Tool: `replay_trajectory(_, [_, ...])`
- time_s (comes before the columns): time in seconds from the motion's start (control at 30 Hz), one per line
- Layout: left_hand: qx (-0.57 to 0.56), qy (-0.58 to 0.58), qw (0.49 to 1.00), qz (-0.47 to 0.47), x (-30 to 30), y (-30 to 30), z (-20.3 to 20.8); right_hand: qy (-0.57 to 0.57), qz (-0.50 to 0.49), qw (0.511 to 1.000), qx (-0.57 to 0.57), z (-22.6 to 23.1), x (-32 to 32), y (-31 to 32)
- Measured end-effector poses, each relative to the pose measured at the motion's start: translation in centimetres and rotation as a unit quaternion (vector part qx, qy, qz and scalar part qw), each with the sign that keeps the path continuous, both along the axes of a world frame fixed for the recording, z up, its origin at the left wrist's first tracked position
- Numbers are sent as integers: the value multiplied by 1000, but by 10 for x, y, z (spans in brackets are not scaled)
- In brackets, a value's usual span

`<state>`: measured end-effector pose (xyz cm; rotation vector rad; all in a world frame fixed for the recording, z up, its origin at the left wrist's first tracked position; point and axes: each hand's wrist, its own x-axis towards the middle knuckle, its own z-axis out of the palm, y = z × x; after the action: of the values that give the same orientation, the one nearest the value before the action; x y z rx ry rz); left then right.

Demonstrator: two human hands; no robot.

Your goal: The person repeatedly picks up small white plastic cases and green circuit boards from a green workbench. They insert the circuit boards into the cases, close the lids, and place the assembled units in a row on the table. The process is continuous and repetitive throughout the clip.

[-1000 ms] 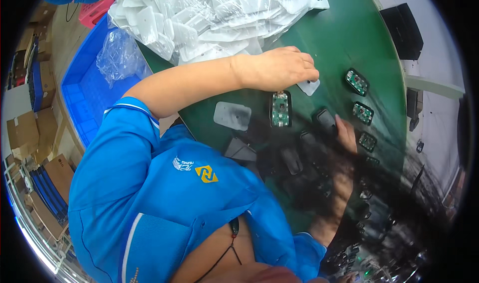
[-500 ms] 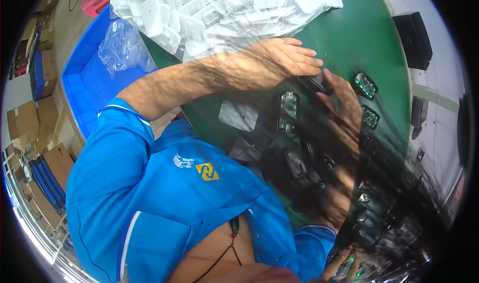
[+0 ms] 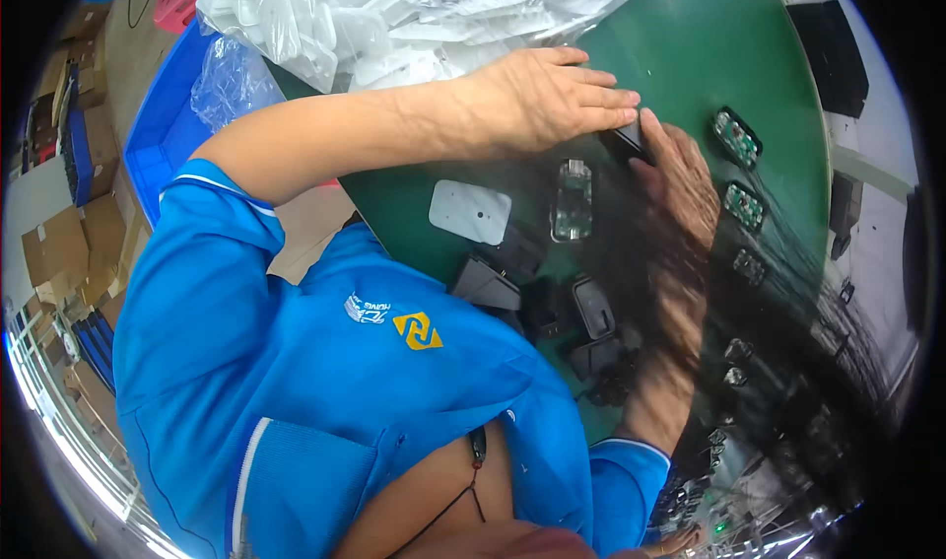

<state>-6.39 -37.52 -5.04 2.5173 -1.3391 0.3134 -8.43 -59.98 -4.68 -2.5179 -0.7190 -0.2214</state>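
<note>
Both my hands meet over a black plastic case [image 3: 625,146] on the green table. My left hand [image 3: 552,104] reaches across from the left, its fingers straight and pressed against the case's upper end; its thumb is hidden. On the other side my right hand [image 3: 682,179] grips the case between thumb and fingers, partly veiled by dark hair strands. Just below lies an open case with a circuit board [image 3: 573,202]. A white rounded plate [image 3: 471,212] with small holes rests to its left. Nearer my body are black housings [image 3: 593,308], some tilted or overlapping.
White plastic parts in clear bags [image 3: 434,22] heap along the far side. Black cases with green boards [image 3: 737,137] line the right table edge. A blue bin [image 3: 148,160] holding clear film stands left of the green table [image 3: 729,41]. Another person's hand shows at lower right.
My hands stay on the black case with little change in grip. The view has shifted slightly, and the hair strands have slid off my left forearm and the white plate.
</note>
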Motion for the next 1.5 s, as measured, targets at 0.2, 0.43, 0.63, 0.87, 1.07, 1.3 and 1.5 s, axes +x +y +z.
replay_trajectory(0.2, [-49, 61, 997, 14, 11, -19, 13, 254, -24, 960, 118, 39, 28, -8])
replay_trajectory(0.43, [-100, 142, 980, 98, 49, -40, 10, 229, -106, 948, 193, 47, 40, -28])
replay_trajectory(0.63, [-140, 422, 873, 200, 108, -67, 12, 121, -245, 925, 265, 81, -18, -98])
replay_trajectory(0.87, [-51, 376, 889, 256, 129, -75, -4, 219, -430, 856, -185, 91, -186, -176])
replay_trajectory(1.07, [-52, 207, 942, 260, 101, -74, 21, 238, -483, 843, -25, 10, -283, -186])
replay_trajectory(1.3, [-93, -7, 979, 179, -6, 0, 91, 216, -548, 808, -11, -49, -312, -204])
replay_trajectory(1.5, [88, -15, 944, 317, -55, 109, 85, 83, -517, 848, 85, -23, -289, -158])
